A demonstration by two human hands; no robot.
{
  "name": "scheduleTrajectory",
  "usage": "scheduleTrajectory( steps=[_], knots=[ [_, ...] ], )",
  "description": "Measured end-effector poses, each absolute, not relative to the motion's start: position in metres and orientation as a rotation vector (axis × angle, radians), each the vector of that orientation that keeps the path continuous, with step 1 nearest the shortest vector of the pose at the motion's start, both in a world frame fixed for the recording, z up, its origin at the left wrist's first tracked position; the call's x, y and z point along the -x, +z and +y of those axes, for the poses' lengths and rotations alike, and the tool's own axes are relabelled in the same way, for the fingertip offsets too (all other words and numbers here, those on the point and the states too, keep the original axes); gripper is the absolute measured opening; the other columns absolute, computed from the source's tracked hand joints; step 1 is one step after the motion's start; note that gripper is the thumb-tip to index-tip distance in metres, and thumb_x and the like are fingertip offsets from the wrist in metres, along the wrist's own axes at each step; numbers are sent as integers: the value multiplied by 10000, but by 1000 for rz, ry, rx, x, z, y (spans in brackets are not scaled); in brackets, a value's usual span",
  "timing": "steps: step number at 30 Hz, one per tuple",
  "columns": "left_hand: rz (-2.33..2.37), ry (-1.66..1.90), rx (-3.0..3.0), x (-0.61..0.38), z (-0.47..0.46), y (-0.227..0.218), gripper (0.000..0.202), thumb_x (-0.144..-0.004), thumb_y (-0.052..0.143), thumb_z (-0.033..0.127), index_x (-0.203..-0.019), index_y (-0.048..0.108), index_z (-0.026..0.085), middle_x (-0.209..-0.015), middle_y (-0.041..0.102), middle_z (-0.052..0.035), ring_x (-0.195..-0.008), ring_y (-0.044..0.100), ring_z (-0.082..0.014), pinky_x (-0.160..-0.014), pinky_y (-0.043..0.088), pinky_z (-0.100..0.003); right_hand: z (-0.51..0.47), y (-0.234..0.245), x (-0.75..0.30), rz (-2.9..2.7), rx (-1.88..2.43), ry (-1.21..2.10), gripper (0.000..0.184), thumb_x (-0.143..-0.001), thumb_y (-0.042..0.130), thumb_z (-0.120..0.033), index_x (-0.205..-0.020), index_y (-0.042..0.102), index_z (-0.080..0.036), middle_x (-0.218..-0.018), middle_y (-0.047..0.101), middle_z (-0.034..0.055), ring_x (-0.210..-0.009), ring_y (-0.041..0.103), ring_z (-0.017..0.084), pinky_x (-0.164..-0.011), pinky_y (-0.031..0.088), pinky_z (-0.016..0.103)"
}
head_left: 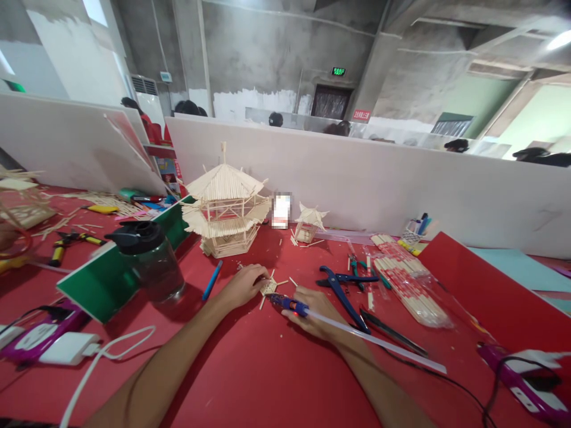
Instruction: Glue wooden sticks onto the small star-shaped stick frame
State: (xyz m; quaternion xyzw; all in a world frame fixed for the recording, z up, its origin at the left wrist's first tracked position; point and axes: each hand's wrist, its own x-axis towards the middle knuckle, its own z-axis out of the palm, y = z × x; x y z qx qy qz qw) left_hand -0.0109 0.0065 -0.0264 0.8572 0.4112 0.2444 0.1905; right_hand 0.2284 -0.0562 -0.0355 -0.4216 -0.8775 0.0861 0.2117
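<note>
Head view: a red surface [250,368] fills the lower half of the frame, and both forearms reach in from the bottom edge.
Left hand [243,285]: at centre frame, fingers together, pressing down on a small stick piece [270,288] that lies flat on the surface.
Right hand [314,310]: just right of centre, fingers wrapped round a blue glue gun [289,304]; its nozzle touches the stick piece, and a red light glows on its body.
Glue stick [379,345]: a long pale rod running from the back of the gun toward the lower right.
Stick pagoda [225,211]: upright above the left hand, against the white partition [401,178].
Small stick model [308,224]: right of the pagoda.
Blue pliers [341,290]: just right of the right hand.
Wrapped sticks [408,284]: at right centre; the red print on the wrapper is too small to read.
Writing: a green lit sign [338,71] sits above the door at upper centre, with a red plaque [361,115] beside it; neither is legible.
</note>
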Motion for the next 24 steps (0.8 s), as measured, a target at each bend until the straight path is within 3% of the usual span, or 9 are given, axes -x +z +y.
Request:
scheduleTrajectory(
  steps=[7,24],
  knots=[
    [1165,677,-2423,11,6,-27,223,-959,481,309,-854,628,178,-837,626,-35,-791,556,-175,-732,393,-268,-60,-29,-231,-2409,1094,377,277,-957,519,-440,-823,568,-202,-835,598,41,-748,572,176,-644,394,271],
    [1146,688,-2418,11,6,-26,210,-954,483,291,-855,627,176,-837,626,-31,-787,557,-172,-731,395,-272,-58,-39,-228,-2420,1192,171,355,-960,490,-495,-767,521,-199,-792,562,36,-682,537,156,-592,335,267]
  ],
)
